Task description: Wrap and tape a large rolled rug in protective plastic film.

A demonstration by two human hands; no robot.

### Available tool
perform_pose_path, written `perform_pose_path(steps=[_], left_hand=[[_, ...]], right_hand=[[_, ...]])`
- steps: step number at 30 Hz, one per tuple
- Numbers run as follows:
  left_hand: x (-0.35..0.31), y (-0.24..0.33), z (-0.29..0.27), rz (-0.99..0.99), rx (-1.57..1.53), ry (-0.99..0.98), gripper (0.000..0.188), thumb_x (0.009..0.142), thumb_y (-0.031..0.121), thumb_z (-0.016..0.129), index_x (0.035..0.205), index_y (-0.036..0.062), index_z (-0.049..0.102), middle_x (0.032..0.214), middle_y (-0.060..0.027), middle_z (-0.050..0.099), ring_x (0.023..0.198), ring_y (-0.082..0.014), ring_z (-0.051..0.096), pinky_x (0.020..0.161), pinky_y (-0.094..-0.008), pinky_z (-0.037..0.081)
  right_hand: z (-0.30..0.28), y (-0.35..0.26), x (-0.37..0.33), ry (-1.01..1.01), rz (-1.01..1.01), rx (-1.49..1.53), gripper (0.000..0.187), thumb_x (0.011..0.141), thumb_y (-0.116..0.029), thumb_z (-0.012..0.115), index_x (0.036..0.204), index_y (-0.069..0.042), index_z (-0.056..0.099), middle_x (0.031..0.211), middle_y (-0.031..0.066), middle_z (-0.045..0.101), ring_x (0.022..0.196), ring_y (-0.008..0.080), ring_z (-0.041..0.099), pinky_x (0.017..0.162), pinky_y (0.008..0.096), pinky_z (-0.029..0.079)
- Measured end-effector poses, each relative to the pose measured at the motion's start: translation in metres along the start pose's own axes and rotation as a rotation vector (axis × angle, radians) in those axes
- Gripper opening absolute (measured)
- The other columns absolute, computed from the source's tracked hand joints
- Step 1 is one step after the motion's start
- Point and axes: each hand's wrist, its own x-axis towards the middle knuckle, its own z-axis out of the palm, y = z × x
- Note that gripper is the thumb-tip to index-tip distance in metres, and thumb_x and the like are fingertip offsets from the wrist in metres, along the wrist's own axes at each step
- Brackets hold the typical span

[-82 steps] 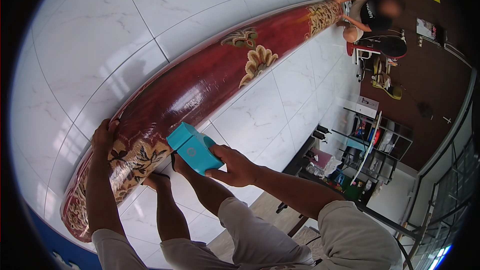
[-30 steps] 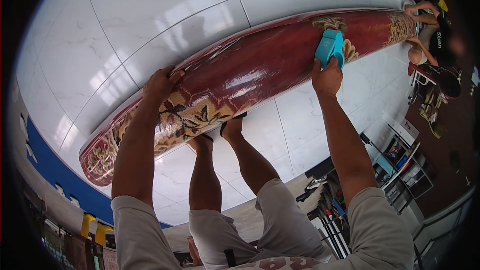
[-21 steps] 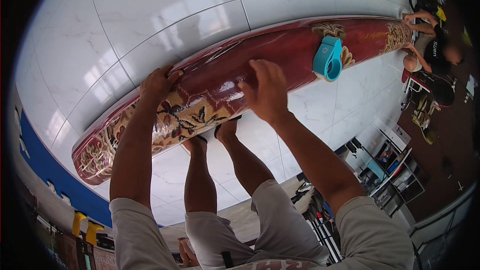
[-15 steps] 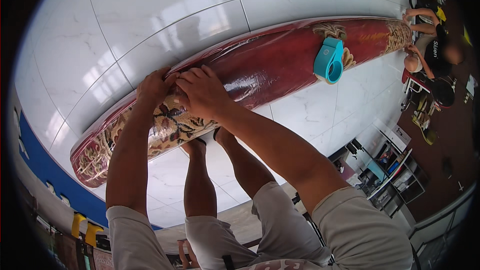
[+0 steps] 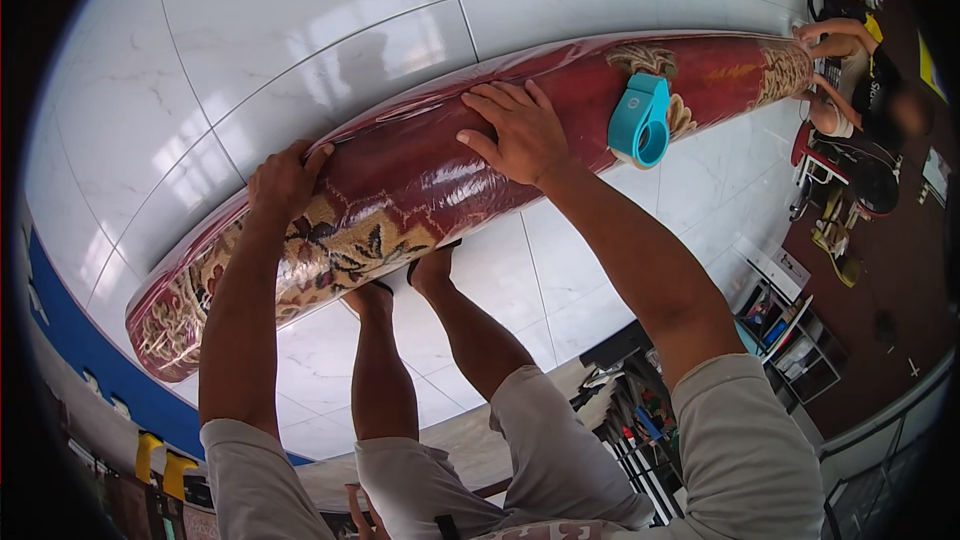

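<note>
A long rolled carpet (image 5: 400, 180), dark red with beige floral patterns and wrapped in glossy clear plastic, lies slantwise across the floor before me. My left hand (image 5: 285, 182) is at its far upper edge, fingers curled over the plastic wrap (image 5: 365, 125) and thumb along it; the fingertips are partly hidden. Flat on top of the roll, farther right, rests my right hand (image 5: 515, 132), fingers stretched and thumb apart. A turquoise tape dispenser (image 5: 640, 123) with a roll of tape sits on the carpet, right of my right hand.
Another person (image 5: 870, 80) crouches at the roll's far right end, hands near it. White glossy tiles (image 5: 330, 0) surround the roll. My feet (image 5: 432, 268) stand close to its near side. A shelf unit (image 5: 795, 340) with items stands at right, beside brown flooring (image 5: 880, 280).
My right hand has moved right along the roll, away from my left, and now lies spread flat. My left hand stays near the same stretch of edge. The view has shifted slightly.
</note>
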Motion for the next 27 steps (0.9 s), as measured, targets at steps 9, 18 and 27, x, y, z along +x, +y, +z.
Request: perform_pose_path(steps=[9,18,27], left_hand=[[0.017,-0.019,0.018,0.320,0.180,0.228,0.056,0.093,0.054,0.050,0.131,0.0137,0.056,0.119,-0.0171,0.065,0.114,-0.0369,0.059,0.100,-0.0450,0.042],[0.021,0.006,0.017,0.223,-0.002,-0.036,0.057,0.093,0.052,0.050,0.136,0.0164,0.052,0.122,-0.0176,0.063,0.117,-0.0362,0.058,0.103,-0.0455,0.041],[0.005,0.016,0.008,0.146,-0.042,0.059,0.053,0.090,0.054,0.053,0.129,0.0186,0.059,0.119,-0.0146,0.065,0.113,-0.0339,0.060,0.099,-0.0451,0.044]], right_hand=[[-0.014,0.035,-0.005,-0.077,0.177,-0.176,0.058,0.094,-0.060,0.043,0.134,-0.019,0.053,0.141,-0.0008,0.050,0.135,0.0199,0.041,0.112,0.0621,0.023],[-0.028,0.026,-0.008,-0.155,0.370,-0.305,0.066,0.090,-0.067,0.044,0.137,-0.021,0.050,0.147,0.0045,0.041,0.140,0.0250,0.033,0.109,0.0689,0.019],[-0.046,0.046,0.000,-0.258,0.371,-0.150,0.077,0.083,-0.071,0.051,0.141,-0.020,0.046,0.149,0.0073,0.039,0.141,0.0263,0.030,0.115,0.0565,0.019]])
